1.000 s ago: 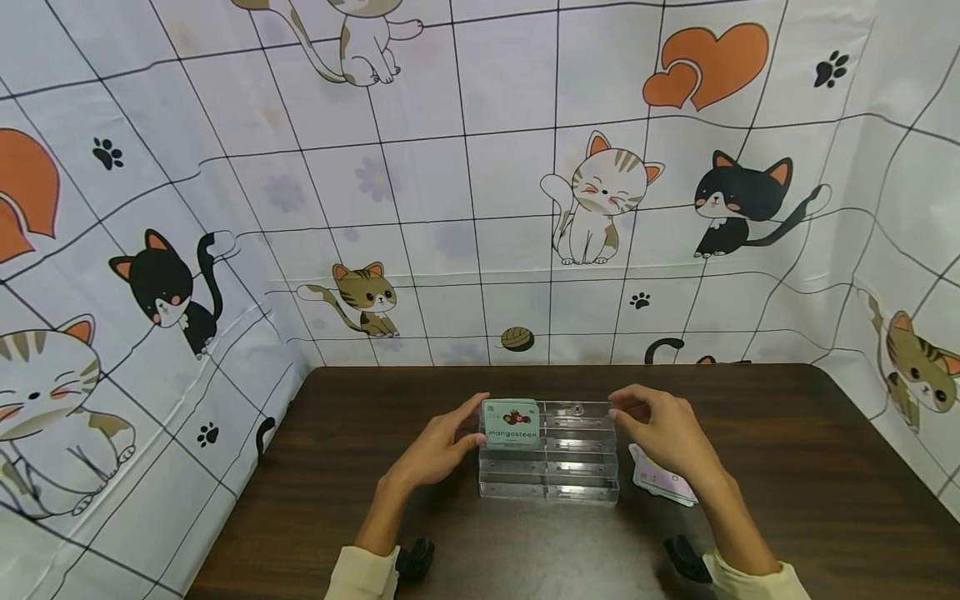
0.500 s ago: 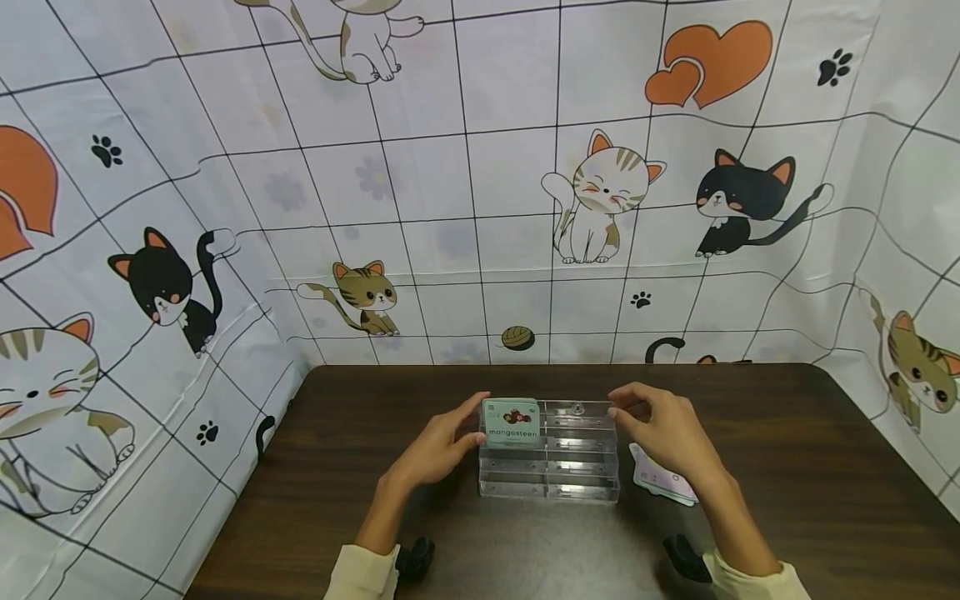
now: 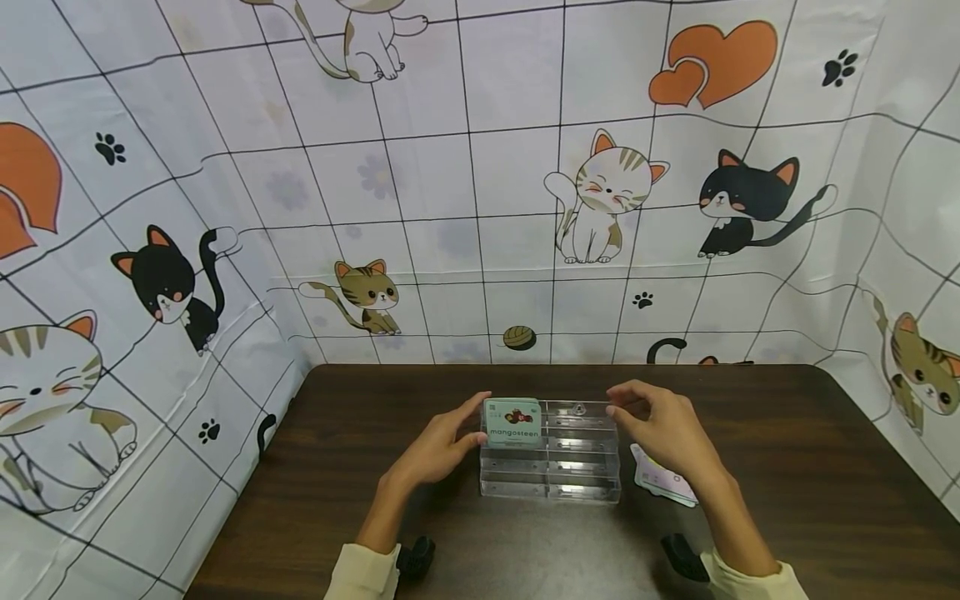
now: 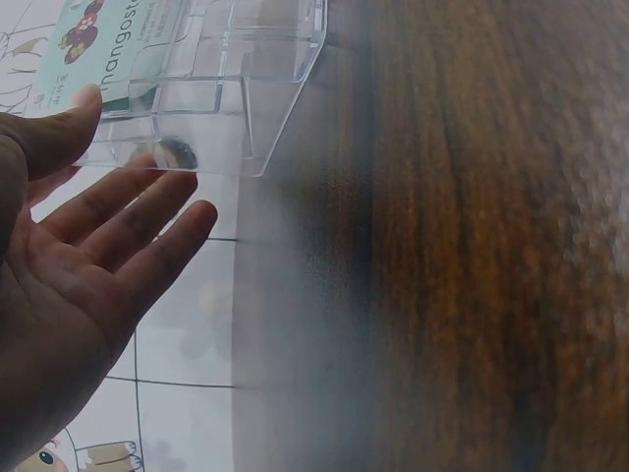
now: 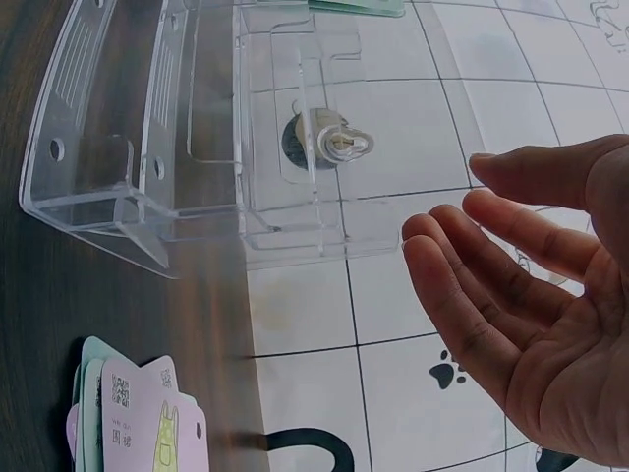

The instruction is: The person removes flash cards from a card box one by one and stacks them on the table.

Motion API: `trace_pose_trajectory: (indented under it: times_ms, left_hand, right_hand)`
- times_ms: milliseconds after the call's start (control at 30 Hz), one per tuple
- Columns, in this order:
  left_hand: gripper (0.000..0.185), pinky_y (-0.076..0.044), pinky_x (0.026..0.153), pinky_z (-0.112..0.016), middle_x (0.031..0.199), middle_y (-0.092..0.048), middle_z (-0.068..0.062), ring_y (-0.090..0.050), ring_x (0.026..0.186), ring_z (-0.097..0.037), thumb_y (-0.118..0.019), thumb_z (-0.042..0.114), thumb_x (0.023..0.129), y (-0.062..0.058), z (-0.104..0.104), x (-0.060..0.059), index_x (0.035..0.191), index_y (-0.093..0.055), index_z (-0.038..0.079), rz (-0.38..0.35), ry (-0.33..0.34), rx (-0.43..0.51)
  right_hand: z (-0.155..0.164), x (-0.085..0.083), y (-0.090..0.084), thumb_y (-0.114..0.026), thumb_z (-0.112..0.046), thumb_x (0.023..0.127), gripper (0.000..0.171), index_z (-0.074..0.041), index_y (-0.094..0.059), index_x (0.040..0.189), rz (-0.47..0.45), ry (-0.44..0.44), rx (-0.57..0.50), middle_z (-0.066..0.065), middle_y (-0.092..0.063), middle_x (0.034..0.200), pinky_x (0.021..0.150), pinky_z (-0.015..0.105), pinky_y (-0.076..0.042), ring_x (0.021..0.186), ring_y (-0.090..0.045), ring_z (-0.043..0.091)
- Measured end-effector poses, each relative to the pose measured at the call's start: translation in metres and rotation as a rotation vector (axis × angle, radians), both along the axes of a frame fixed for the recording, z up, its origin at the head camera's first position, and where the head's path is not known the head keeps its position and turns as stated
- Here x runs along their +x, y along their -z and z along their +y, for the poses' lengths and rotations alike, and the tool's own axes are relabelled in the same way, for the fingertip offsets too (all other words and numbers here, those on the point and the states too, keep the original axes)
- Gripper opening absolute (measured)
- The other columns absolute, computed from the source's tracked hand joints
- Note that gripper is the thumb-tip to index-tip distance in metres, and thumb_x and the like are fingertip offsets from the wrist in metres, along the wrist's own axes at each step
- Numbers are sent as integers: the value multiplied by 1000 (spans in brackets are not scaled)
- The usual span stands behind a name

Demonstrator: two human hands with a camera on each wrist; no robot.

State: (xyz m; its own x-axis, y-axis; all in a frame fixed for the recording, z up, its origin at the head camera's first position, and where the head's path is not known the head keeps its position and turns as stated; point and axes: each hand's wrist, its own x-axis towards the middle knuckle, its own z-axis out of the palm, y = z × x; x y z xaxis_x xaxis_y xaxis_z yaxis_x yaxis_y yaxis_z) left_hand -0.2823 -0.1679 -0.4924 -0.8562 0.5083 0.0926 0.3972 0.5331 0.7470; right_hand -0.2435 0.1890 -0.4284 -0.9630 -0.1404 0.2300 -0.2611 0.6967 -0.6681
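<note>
A clear acrylic tiered stand [image 3: 551, 467] sits mid-table. A green card printed "mangosteen" [image 3: 512, 422] stands in its top left slot. My left hand [image 3: 442, 442] is at the stand's left end, fingers straight, thumb close to the card's edge. The left wrist view shows that palm [image 4: 98, 246] flat and holding nothing beside the stand [image 4: 226, 118]. At the top right corner of the stand is my right hand [image 3: 660, 425]. Its fingers [image 5: 462, 256] are loosely spread, with a small gap to the stand [image 5: 197, 147].
A small pile of cards [image 3: 662, 482] lies on the dark wooden table [image 3: 787, 500] just right of the stand, under my right forearm, also visible as cards [image 5: 138, 413] in the right wrist view. A cat-patterned cloth [image 3: 450, 208] walls the table at back and sides.
</note>
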Motion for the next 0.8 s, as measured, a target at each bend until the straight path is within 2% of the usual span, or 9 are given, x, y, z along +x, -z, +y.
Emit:
trace_pose_trajectory:
  times_ms: [67, 200, 267, 800]
  left_hand:
    - [70, -53, 103, -53, 161, -56, -13, -62, 139, -35, -63, 22, 110, 0, 0, 0, 171, -30, 27, -4, -1, 1]
    - [69, -50, 114, -59, 160, -57, -13, -58, 146, -36, -63, 22, 110, -1, 0, 1, 171, -30, 27, -4, -1, 0]
    - [69, -49, 115, -60, 160, -57, -13, -57, 147, -36, -62, 22, 110, -1, 0, 1, 171, -30, 27, -6, 0, 4]
    - [69, -50, 115, -59, 158, -58, -14, -58, 146, -36, -62, 22, 110, -1, 0, 0, 171, -30, 26, 2, 8, 7]
  right_hand:
    - [-1, 0, -1, -75, -16, 102, 22, -7, -76, 122, -1, -1, -2, 10, -81, 111, 80, 45, -62, 100, -79, 29]
    - [-2, 0, -2, -75, -17, 102, 23, -7, -75, 123, -9, -2, -4, 8, -81, 111, 79, 42, -62, 100, -79, 28]
    - [-3, 0, -3, -75, -17, 102, 23, -8, -75, 123, -13, -3, -8, 8, -81, 111, 79, 41, -61, 100, -79, 27]
    - [-14, 2, -6, -77, -14, 100, 23, -7, -76, 122, -5, -12, -22, 8, -80, 111, 79, 43, -60, 99, -78, 27]
